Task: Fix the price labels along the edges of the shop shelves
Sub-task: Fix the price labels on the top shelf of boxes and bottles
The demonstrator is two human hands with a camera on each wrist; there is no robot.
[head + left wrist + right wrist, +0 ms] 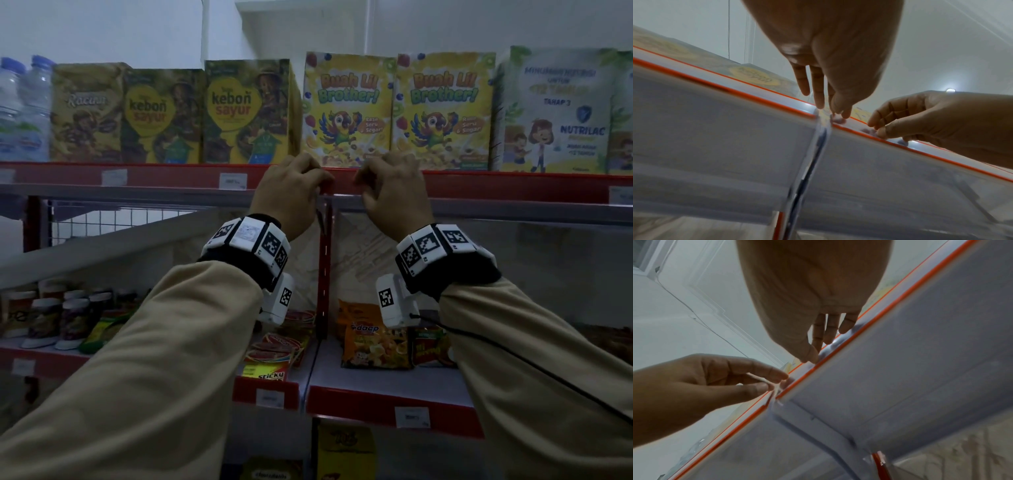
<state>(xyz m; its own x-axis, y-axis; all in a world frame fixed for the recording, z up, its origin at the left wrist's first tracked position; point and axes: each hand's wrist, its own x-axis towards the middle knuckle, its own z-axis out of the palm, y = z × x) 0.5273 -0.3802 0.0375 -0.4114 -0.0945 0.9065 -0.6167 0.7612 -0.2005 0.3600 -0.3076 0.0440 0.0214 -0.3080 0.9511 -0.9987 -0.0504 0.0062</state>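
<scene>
**Both hands at the top shelf edge**

The left hand (289, 186) pinches a small white label (764, 381) between thumb and fingertips, right at the red shelf edge (479, 186). The right hand (390, 186), just beside it, rests its curled fingertips on that edge, holding nothing. 2 parrot cereal boxes (346, 109) stand directly above. More labels (233, 180) sit along the edge leftward.

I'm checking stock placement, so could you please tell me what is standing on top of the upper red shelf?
On the upper red shelf stand water bottles and cereal boxes. The left hand and right hand cover the edge below them, so any label there is hidden.
</scene>
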